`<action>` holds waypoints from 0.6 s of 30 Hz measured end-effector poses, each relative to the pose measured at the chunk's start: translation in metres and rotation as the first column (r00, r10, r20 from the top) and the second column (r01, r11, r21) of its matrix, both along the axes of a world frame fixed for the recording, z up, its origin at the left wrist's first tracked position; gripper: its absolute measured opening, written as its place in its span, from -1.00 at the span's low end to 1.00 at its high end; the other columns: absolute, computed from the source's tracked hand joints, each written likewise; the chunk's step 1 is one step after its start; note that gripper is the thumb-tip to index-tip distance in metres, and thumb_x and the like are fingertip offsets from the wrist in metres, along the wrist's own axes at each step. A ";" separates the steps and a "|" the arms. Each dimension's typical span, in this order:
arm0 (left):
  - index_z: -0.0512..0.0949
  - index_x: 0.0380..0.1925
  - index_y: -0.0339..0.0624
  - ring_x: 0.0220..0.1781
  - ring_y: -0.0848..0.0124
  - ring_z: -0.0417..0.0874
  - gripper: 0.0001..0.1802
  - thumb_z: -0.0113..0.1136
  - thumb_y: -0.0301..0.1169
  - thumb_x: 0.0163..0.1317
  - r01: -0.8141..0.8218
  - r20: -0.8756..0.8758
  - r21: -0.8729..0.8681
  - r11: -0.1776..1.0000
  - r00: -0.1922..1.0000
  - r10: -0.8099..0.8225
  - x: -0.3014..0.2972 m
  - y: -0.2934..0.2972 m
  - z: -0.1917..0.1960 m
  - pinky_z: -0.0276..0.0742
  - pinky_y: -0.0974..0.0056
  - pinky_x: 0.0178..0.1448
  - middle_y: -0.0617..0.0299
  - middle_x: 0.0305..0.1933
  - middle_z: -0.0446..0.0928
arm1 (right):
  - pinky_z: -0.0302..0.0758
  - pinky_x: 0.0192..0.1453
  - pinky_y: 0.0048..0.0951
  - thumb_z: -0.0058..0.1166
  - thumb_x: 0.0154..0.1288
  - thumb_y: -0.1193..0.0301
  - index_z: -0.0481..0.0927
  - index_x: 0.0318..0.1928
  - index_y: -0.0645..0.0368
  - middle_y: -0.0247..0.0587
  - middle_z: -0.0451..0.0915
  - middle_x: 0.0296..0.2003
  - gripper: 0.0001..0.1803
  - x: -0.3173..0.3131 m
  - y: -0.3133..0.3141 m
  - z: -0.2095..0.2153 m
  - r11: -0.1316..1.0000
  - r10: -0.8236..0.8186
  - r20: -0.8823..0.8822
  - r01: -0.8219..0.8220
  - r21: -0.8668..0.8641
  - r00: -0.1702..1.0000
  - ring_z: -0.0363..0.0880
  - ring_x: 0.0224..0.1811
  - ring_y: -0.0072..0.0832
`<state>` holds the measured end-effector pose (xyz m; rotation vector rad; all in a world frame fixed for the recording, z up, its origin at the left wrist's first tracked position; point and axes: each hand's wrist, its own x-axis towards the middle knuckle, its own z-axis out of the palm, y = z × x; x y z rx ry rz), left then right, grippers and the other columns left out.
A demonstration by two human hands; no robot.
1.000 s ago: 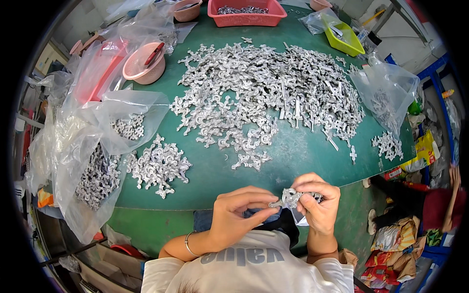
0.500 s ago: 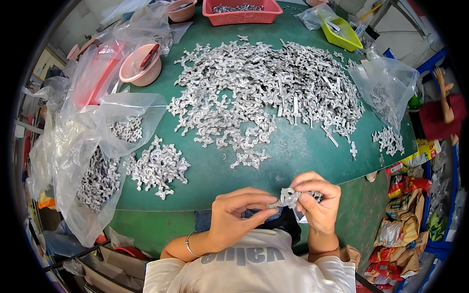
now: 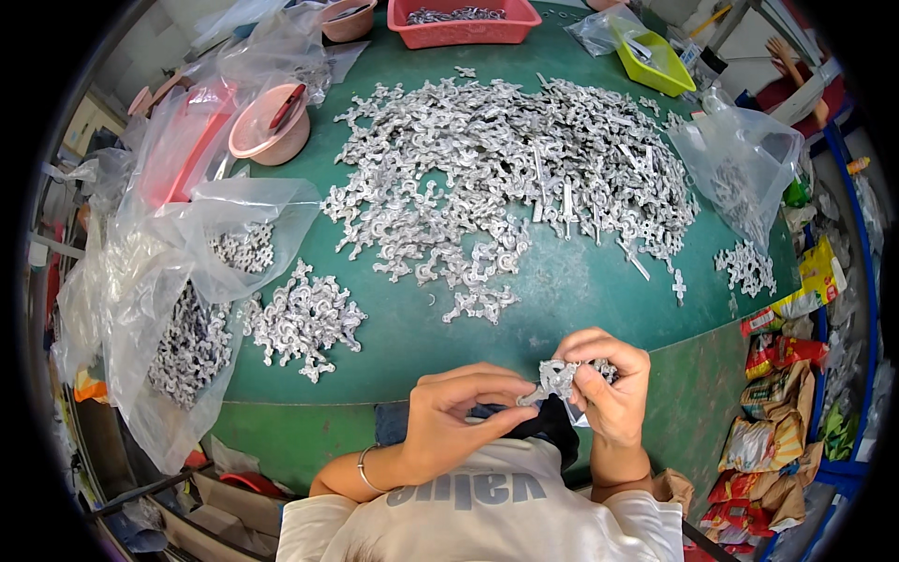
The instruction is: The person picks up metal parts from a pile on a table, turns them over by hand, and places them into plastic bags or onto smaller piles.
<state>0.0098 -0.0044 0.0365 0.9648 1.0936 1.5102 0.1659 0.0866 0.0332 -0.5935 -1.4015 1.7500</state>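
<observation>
Close to my body, just past the table's near edge, my right hand [image 3: 611, 382] is closed around several small silvery metal castings [image 3: 559, 377]. From the other side my left hand [image 3: 473, 403] pinches the end of one casting between thumb and fingertips. Parts of the castings are hidden by my right fingers. A big heap of similar silvery castings [image 3: 496, 169] covers the middle of the green table [image 3: 599, 290]. To the left lies a smaller pile [image 3: 307, 318], beside a clear plastic bag [image 3: 131, 328] with more castings in it.
Pink bowl [image 3: 273, 131] with a red-handled tool stands at the left. At the back are a red tray [image 3: 464, 33] of metal pieces and a yellow-green basket [image 3: 655, 70]. Another plastic bag [image 3: 740, 159] and a small pile [image 3: 746, 269] lie at the right edge.
The castings in my hands have turned slightly, and my hands have shifted only a little. At the far right, another person has moved farther back.
</observation>
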 end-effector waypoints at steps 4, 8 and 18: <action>0.54 -0.30 -0.44 -0.26 0.41 0.59 -0.73 0.23 -0.74 -0.10 0.034 0.075 0.023 0.999 0.997 -0.036 0.001 -0.001 -0.008 0.57 0.41 -0.14 0.00 -0.24 0.53 | 0.27 -0.58 -0.71 0.00 0.17 0.55 0.54 -0.27 0.38 -0.02 0.52 -0.28 -0.86 -0.001 0.001 0.002 0.999 0.021 -0.004 -0.021 -0.026 1.000 0.38 -0.59 -0.67; 0.54 -0.32 -0.44 -0.27 0.41 0.59 -0.74 0.23 -0.75 -0.11 0.029 0.111 0.016 0.999 0.993 -0.030 0.004 0.001 -0.007 0.58 0.40 -0.13 -0.01 -0.24 0.53 | 0.27 -0.59 -0.71 -0.01 0.18 0.54 0.54 -0.27 0.38 -0.05 0.51 -0.29 -0.85 -0.003 0.003 0.003 0.999 0.037 -0.013 -0.038 -0.039 0.999 0.38 -0.60 -0.67; 0.52 -0.36 -0.51 -0.28 0.23 0.61 -0.75 0.22 -0.80 -0.15 0.002 -0.035 0.068 0.998 0.999 0.000 0.007 -0.001 -0.004 0.60 0.26 -0.16 -0.13 -0.30 0.52 | 0.26 -0.63 -0.73 0.01 0.19 0.48 0.54 -0.28 0.34 -0.03 0.50 -0.29 -0.84 -0.002 0.004 -0.005 0.996 0.063 -0.072 -0.067 -0.053 0.995 0.36 -0.65 -0.69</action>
